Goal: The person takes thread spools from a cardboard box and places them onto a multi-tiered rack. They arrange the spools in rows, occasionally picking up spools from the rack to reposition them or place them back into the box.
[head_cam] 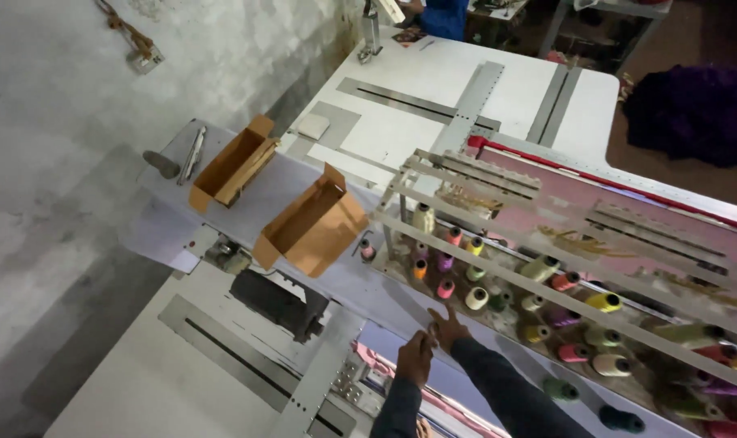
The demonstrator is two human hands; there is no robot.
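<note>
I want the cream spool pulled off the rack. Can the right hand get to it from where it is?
Probably yes: the right hand is just below the cream spool, with nothing between them.

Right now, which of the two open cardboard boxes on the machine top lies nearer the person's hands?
The larger box, lower and to the right beside the thread cone rack. The other box sits farther up-left, toward the wall.

Embroidery workshop — rack of coloured thread cones (539, 300), long machine table (433, 105)
</note>
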